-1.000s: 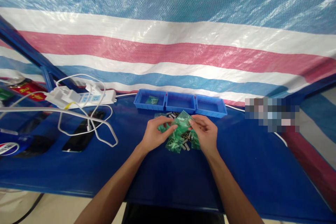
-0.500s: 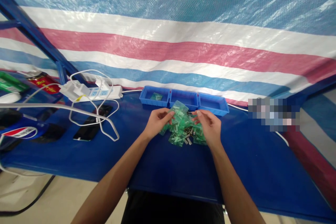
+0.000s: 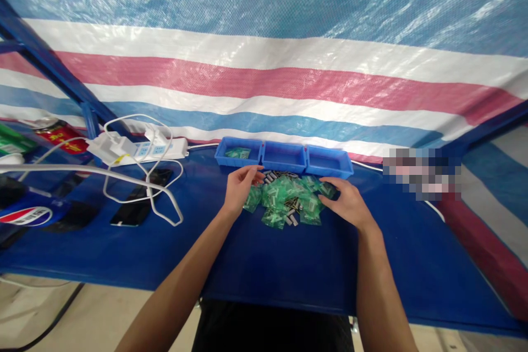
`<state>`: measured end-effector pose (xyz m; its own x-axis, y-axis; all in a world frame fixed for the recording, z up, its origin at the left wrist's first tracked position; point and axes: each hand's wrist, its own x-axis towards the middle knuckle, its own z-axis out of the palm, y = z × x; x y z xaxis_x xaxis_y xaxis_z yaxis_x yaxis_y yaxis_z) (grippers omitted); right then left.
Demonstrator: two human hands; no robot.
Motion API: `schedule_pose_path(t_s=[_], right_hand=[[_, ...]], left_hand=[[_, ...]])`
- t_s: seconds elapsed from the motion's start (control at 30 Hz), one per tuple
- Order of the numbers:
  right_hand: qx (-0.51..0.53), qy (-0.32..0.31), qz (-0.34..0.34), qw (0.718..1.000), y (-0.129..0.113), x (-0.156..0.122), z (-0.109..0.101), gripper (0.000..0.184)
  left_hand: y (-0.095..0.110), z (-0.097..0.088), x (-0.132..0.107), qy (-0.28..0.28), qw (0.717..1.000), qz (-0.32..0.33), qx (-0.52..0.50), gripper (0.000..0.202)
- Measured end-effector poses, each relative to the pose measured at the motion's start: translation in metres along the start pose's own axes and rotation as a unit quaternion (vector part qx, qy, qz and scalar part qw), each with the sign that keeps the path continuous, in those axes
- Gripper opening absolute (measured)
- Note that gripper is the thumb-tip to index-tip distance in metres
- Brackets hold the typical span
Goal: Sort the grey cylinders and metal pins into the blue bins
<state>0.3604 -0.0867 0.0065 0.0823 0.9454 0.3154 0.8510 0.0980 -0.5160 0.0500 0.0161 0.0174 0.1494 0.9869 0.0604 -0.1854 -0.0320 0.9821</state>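
Note:
A pile of small green plastic bags [image 3: 289, 201] with little grey parts lies on the blue table [image 3: 264, 264], just in front of three blue bins. My left hand [image 3: 241, 187] hovers at the pile's upper left, close to the left bin [image 3: 238, 153], which has green bags in it. Its fingers are loosely curved and I see nothing in them. My right hand [image 3: 346, 201] rests at the pile's right edge, fingers closed on a green bag [image 3: 328, 190]. The middle bin [image 3: 284, 158] and right bin [image 3: 329, 160] look bare inside.
A white power strip [image 3: 140, 148] with chargers and looping white cables sits at the back left, beside two dark phones [image 3: 138, 206]. Cans and a Pepsi bottle [image 3: 25, 214] stand at the far left. A striped tarp [image 3: 264, 77] hangs behind the bins.
Both hands held one green bag above the pile; my left hand carried it toward the left bin and is now without it. My right hand moved to the pile's right edge.

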Motion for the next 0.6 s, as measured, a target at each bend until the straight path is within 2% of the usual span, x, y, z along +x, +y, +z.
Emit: schedule_pose_path(t_s=[0.07,0.17,0.3,0.4,0.47,0.6], right_hand=[[0.011,-0.003,-0.003,1.000,-0.002,0.000,0.000,0.047],[0.017,0.005,0.023,1.000,-0.003,-0.001,-0.001,0.043],[0.035,0.050,0.059,0.996,-0.004,-0.001,-0.002,0.031],[0.136,0.122,0.073,0.980,-0.014,0.003,-0.001,0.030],[0.252,0.150,0.074,0.953,-0.027,0.006,0.001,0.031],[0.368,0.122,0.099,0.917,-0.059,0.011,0.016,0.039]], left_hand=[[0.002,0.008,-0.007,-0.043,0.998,0.025,0.042,0.040],[0.004,0.017,-0.016,-0.096,0.992,0.044,0.073,0.040],[0.003,0.021,-0.023,-0.118,0.987,0.050,0.094,0.039],[0.004,0.019,-0.024,-0.112,0.986,0.057,0.109,0.038],[0.007,0.018,-0.024,-0.115,0.985,0.064,0.114,0.037],[0.014,0.017,-0.026,-0.129,0.977,0.082,0.149,0.035]])
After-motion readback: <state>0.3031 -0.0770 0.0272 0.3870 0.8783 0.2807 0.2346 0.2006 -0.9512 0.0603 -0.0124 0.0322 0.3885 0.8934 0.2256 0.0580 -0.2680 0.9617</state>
